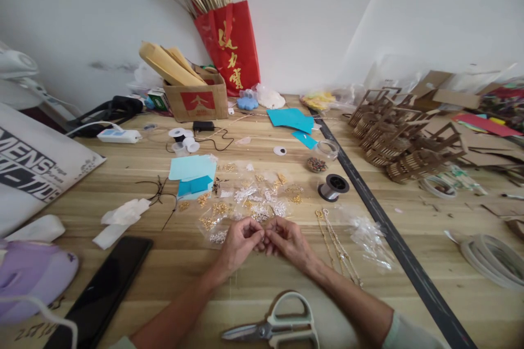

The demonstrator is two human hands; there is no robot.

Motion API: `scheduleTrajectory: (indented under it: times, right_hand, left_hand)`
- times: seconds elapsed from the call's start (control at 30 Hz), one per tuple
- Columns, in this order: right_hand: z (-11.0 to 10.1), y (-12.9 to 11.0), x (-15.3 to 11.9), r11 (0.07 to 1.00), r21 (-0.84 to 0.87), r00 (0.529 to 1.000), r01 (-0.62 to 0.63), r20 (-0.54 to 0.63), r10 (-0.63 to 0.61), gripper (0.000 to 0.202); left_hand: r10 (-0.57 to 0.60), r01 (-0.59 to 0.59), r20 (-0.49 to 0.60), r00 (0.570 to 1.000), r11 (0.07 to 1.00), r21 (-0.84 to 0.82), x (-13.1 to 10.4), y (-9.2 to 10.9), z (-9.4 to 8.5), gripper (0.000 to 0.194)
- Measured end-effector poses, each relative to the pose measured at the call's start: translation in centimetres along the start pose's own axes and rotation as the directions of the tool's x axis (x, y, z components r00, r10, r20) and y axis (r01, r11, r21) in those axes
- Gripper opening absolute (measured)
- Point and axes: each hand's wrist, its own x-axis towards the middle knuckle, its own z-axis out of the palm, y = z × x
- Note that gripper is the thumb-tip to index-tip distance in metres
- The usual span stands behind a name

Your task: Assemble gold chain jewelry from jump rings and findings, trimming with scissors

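Note:
My left hand (242,240) and my right hand (286,240) meet at the middle of the wooden table, thumbs and index fingers pinched close together. Whatever lies between the fingertips is too small to make out. Just beyond them are small clear bags of gold and silver findings (256,202). To the right of my right hand lie gold and silver chains (338,245), with a spool of thin wire (333,187) behind them. Scissors (282,324) rest in front of my hands, blades pointing left.
A black phone (108,283) and white tissue (123,218) lie at left. Blue sheets (192,174), a small dish of beads (316,164) and clear plastic bags (370,240) surround the work area. Brown wooden baskets (409,142) stand at right; a red bag (233,49) is at the back.

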Motion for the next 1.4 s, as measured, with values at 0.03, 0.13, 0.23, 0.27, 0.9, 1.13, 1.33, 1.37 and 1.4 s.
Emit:
scheduleTrajectory:
  times: [0.03, 0.13, 0.23, 0.27, 0.9, 1.13, 1.33, 1.37, 1.4]
  right_hand:
    - [-0.01, 0.12, -0.01, 1.0, 0.001, 1.0, 0.006, 0.002, -0.006, 0.034]
    - [-0.07, 0.42, -0.04, 1.0, 0.001, 0.999, 0.03, 0.017, -0.03, 0.034]
    - [-0.13, 0.46, -0.08, 0.999, -0.02, 0.998, 0.051, 0.024, -0.05, 0.033]
    - [-0.14, 0.43, -0.09, 0.998, -0.029, 0.998, 0.055, 0.023, -0.054, 0.032]
    - [-0.24, 0.53, -0.18, 0.988, -0.107, 0.994, 0.107, 0.036, -0.104, 0.024]
    - [-0.29, 0.32, -0.2, 0.986, -0.112, 0.992, 0.127, 0.042, -0.123, 0.022]
    - [-0.23, 0.02, -0.27, 0.973, -0.17, 0.988, 0.155, 0.038, -0.151, 0.021]
    - [-0.22, -0.12, -0.3, 0.967, -0.191, 0.986, 0.166, 0.038, -0.162, 0.02]
    - [-0.2, -0.28, -0.35, 0.959, -0.218, 0.983, 0.183, 0.038, -0.18, 0.02]
  left_hand:
    - [-0.008, 0.008, 0.0, 1.0, 1.0, -0.006, 0.05, -0.05, -0.04, 0.018]
    - [-0.03, 0.03, 0.003, 1.0, 0.999, -0.021, 0.18, -0.16, -0.19, 0.018]
    - [-0.031, 0.032, 0.02, 0.999, 0.999, -0.027, 0.2, -0.12, -0.27, 0.018]
    - [-0.03, 0.031, 0.028, 0.999, 0.999, -0.027, 0.18, -0.09, -0.28, 0.018]
    - [-0.042, 0.046, 0.061, 0.997, 0.997, -0.068, 0.09, 0.18, -0.39, 0.02]
    - [-0.039, 0.043, 0.06, 0.997, 0.996, -0.073, 0.06, 0.23, -0.38, 0.024]
    - [-0.06, 0.062, 0.041, 0.997, 0.996, -0.058, 0.18, 0.03, -0.41, 0.025]
    - [-0.059, 0.061, 0.036, 0.998, 0.996, -0.06, 0.2, 0.0, -0.42, 0.025]
    - [-0.057, 0.059, 0.034, 0.998, 0.996, -0.063, 0.24, -0.04, -0.43, 0.025]
